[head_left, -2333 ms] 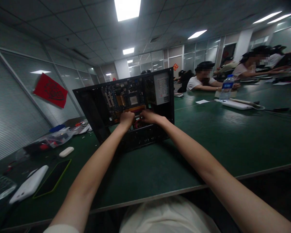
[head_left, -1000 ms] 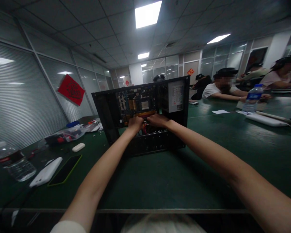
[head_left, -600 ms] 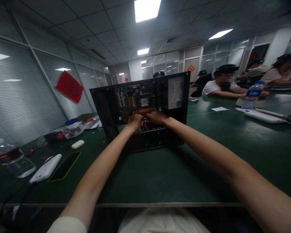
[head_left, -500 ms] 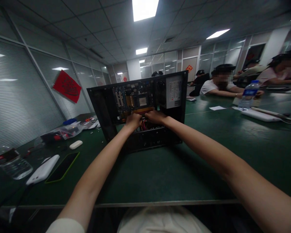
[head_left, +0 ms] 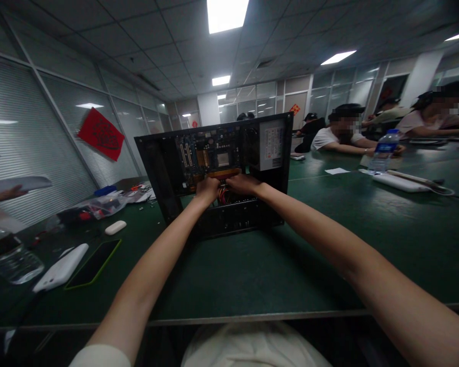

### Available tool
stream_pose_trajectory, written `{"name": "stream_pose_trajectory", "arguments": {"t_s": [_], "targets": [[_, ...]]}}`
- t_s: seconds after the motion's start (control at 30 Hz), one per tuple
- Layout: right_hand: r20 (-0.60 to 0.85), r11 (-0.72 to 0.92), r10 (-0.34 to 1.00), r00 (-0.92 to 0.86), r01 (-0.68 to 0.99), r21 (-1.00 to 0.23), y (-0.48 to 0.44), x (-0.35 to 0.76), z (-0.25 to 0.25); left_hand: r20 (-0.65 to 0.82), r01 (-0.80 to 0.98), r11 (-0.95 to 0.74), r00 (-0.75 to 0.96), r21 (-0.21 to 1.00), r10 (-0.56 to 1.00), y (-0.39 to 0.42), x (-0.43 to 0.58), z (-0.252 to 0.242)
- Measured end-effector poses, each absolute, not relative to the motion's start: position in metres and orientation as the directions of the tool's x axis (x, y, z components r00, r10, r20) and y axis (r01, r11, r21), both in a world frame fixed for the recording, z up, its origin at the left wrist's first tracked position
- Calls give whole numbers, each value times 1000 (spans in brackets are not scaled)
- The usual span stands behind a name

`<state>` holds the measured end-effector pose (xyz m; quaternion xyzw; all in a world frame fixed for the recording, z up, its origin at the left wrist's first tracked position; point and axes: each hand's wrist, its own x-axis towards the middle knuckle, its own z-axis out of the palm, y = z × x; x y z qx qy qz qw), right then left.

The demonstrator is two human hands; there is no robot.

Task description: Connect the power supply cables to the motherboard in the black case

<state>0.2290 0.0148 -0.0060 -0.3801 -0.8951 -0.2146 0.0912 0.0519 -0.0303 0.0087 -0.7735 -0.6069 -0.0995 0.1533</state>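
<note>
An open black computer case (head_left: 156, 173) stands on the green table (head_left: 329, 224) with its motherboard (head_left: 208, 155) and grey power supply (head_left: 271, 148) facing me. Both my arms reach into it. My left hand (head_left: 207, 187) is curled closed just below the board's lower edge, by a yellow slot. My right hand (head_left: 241, 183) sits right beside it, fingers bent down over a bunch of red and dark cables (head_left: 222, 195). What either hand grips is hidden behind the knuckles.
At the left lie a phone in a green frame (head_left: 94, 264), a white power bank (head_left: 61, 267), a small white case (head_left: 115, 227), a water bottle (head_left: 11, 260) and bagged parts (head_left: 95, 206). Other people sit at the right, with a bottle (head_left: 382, 150) and a white device (head_left: 400, 182).
My hands have stayed at the same spot inside the case. The view has shifted slightly, and another person's hand holding a flat object has come in at the far left.
</note>
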Motion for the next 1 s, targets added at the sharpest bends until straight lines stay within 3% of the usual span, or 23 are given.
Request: {"name": "stream_pose_trajectory", "arguments": {"t_s": [1.0], "targets": [[319, 602, 632, -706, 707, 371, 14, 220, -4, 377, 976, -215, 216, -45, 901, -24, 49, 5]]}}
